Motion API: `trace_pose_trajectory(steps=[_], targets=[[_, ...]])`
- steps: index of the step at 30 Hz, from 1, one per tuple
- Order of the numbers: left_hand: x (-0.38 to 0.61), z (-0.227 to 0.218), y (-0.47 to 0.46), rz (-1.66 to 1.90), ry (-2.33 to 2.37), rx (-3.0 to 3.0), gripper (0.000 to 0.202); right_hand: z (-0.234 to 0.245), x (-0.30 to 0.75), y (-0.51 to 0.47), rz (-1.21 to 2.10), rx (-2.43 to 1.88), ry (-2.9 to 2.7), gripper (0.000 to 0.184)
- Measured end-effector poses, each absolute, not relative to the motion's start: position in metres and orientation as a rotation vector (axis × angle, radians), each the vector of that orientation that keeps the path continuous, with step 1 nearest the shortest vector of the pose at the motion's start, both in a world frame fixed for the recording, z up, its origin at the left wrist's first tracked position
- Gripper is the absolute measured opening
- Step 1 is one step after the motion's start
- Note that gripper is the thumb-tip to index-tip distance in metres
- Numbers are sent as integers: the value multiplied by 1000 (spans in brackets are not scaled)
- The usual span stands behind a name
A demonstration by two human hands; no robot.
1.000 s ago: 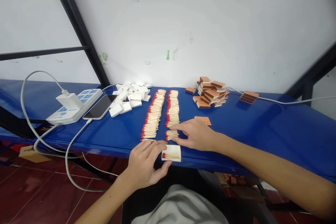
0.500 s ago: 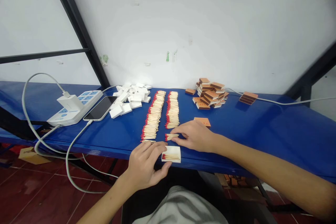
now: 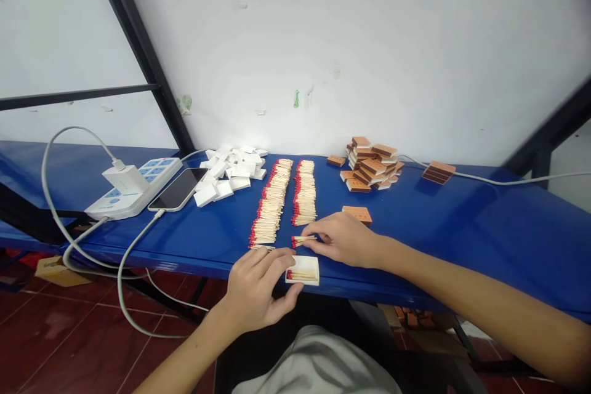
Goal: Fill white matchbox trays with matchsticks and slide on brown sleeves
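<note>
Between the thumb and fingers of my left hand (image 3: 263,286) is a white matchbox tray (image 3: 308,263) at the table's front edge, with several red-tipped matches (image 3: 302,274) lying along its near side. My right hand (image 3: 340,239) pinches a small bunch of matches (image 3: 302,241) just beyond the tray, their red heads pointing left. Past it run two long rows of matches, a left row (image 3: 272,200) and a right row (image 3: 305,194), heads to the left. An orange matchbox sleeve (image 3: 357,215) lies just behind my right hand.
A heap of white trays (image 3: 233,171) lies at the back left, beside a phone (image 3: 178,189) and a power strip (image 3: 133,188) with cables. Orange matchboxes (image 3: 373,166) are piled at the back right. One striped piece (image 3: 438,172) sits farther right on the blue table (image 3: 498,228).
The bunch of matches in my right hand looks slightly thinner and more fanned out. Both hands and the tray stay nearly in place; the whole view has shifted a little.
</note>
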State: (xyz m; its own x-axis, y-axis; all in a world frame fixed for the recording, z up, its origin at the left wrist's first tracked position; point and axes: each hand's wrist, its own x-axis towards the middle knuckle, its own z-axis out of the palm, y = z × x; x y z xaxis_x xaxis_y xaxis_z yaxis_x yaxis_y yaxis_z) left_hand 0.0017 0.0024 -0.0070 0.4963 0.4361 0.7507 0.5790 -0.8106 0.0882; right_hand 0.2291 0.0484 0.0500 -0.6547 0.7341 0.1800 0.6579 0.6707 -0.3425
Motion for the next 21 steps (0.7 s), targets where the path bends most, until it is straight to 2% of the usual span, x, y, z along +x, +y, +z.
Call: trace_pose_trajectory(steps=[11, 21], targets=[[2, -7, 2, -1205, -873, -2574, 18, 53, 233, 50, 419, -965, -2647, 26], [2, -7, 3, -1200, -865, -2589, 18, 55, 234, 49, 380, -961, -2662, 20]])
